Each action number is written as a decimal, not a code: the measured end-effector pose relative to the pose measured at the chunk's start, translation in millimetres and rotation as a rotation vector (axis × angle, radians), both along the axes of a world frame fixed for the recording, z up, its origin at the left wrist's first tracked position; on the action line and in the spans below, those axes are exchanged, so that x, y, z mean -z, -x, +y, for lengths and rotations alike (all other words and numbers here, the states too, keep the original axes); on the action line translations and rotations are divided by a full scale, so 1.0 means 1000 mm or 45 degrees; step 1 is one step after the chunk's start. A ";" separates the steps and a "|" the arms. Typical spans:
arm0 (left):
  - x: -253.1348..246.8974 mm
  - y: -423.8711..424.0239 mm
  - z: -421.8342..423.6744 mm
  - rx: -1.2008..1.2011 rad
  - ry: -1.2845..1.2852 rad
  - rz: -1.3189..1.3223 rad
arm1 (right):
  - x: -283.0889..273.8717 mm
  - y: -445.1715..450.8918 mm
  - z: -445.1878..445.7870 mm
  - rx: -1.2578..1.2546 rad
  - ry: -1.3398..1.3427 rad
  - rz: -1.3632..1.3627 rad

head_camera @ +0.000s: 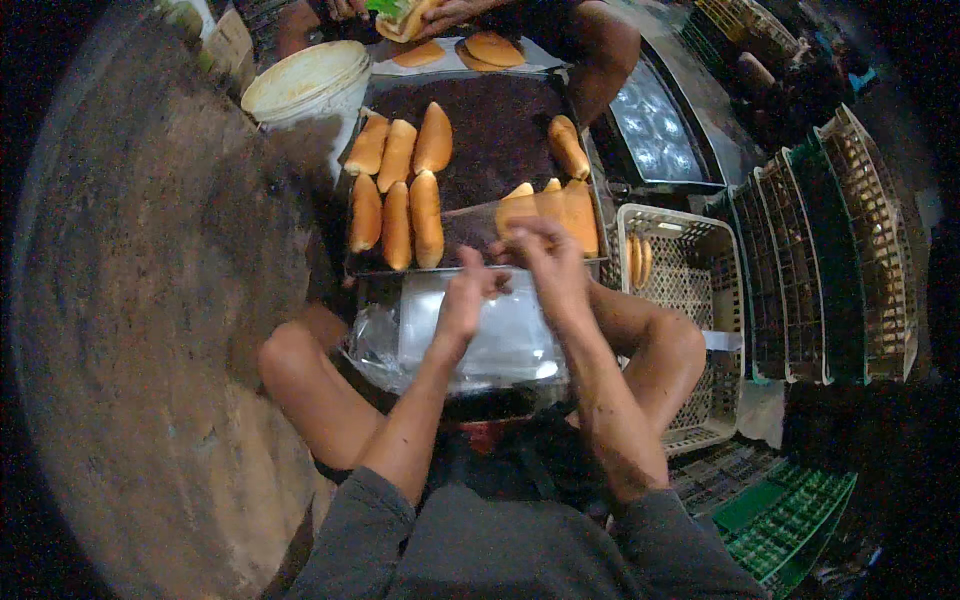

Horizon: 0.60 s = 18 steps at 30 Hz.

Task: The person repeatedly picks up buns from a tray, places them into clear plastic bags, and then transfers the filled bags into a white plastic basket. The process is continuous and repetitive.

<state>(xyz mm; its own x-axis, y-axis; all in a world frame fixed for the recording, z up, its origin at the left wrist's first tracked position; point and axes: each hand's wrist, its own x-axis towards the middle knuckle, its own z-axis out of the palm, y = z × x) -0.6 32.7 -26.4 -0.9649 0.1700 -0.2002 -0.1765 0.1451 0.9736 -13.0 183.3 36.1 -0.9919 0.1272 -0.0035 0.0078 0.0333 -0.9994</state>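
Observation:
A dark baking tray lies before me with elongated bread rolls on it. On its left side, several rolls stand in two rows; more rolls are at the right. My right hand is over the tray's near right edge, fingers pinched at a thin, see-through plastic film that reaches across the right-hand rolls. Close beside it, my left hand has thumb and fingers apart, slightly blurred, with nothing visible in them. Below both hands lies a stack of clear plastic bags.
Across the tray, another person's hand holds a split roll with green leaves. A plastic crate with a few rolls stands at my right, next to upright crates. Pale round lids are stacked at the far left.

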 end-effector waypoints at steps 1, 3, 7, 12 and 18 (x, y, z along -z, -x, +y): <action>-0.006 0.012 -0.005 -0.093 -0.548 -0.266 | -0.013 -0.006 -0.016 -0.115 0.160 -0.126; -0.039 0.031 -0.016 -0.240 -1.163 -0.444 | -0.014 -0.022 -0.015 -0.065 0.356 -0.170; -0.036 0.060 -0.051 -0.531 -0.570 -0.025 | 0.002 -0.027 -0.010 0.034 0.486 -0.404; -0.024 0.063 -0.125 -1.218 -0.244 0.045 | 0.054 0.024 -0.056 -0.048 -0.578 -0.008; -0.009 0.043 -0.143 -1.460 -1.051 -0.216 | 0.088 0.047 -0.092 0.094 -1.553 0.095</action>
